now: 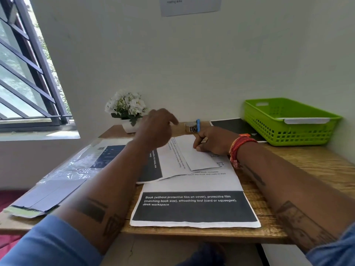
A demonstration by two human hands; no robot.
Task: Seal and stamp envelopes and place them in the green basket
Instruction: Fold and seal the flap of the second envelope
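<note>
1. The white envelope [194, 152] lies flat on printed sheets [192, 181] at mid-frame, its long axis running from upper left to lower right.
2. The right hand [213, 141] rests on its upper right part, fingers curled round a blue pen [198, 125].
3. The left hand [155, 127] hovers just left, loosely curled, holding nothing.
4. The green basket [288, 129] sits on the desk [311, 164] at the right.

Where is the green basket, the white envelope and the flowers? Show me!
green basket [299, 131], head view, on its front mesh wall.
white envelope [197, 158], head view, on its bare middle, below the right hand.
flowers [125, 105], head view, on the white blooms above the pot.
</note>
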